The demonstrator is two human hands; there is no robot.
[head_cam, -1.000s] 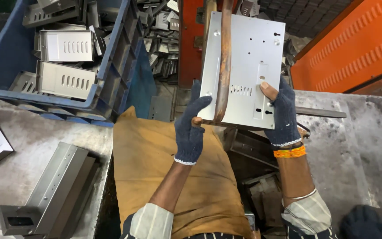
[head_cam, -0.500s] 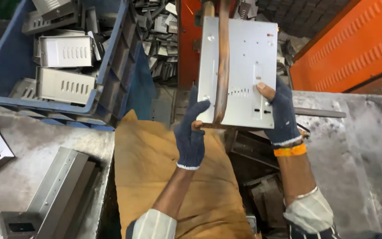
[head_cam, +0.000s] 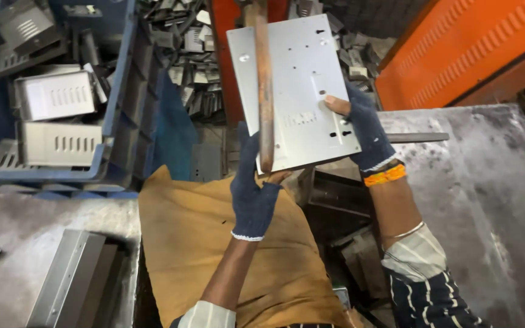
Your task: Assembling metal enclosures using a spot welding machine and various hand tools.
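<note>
Two gloved hands held one perforated grey metal plate point(head_cam: 299, 91) upright at chest height, in front of an orange machine column point(head_cam: 225, 67).

Head view: left hand point(head_cam: 253, 188), in a dark blue knit glove, was closed under the plate's lower edge, fingers wrapped at the foot of a rusty brown bar point(head_cam: 265, 91) that ran up the plate's face. Right hand point(head_cam: 363, 130), gloved likewise, clamped the plate's right edge, bare thumb tip pressed on the face near the slots. An orange band point(head_cam: 385, 176) sat at that wrist.

Room: plate's left edge stood apart from the blue crate point(head_cam: 120, 97) of slotted metal housings point(head_cam: 56, 94). Its right edge was near the grey steel bench point(head_cam: 481, 200). A tan cloth point(head_cam: 183, 237) lay below the hands.

Hidden or unclear: bar's top ran out of frame. Plate's top edge was nearly at the frame edge. Scrap pile point(head_cam: 183, 54) behind was a jumble, parts not distinguishable. Dark gap under the right forearm was unreadable.
</note>
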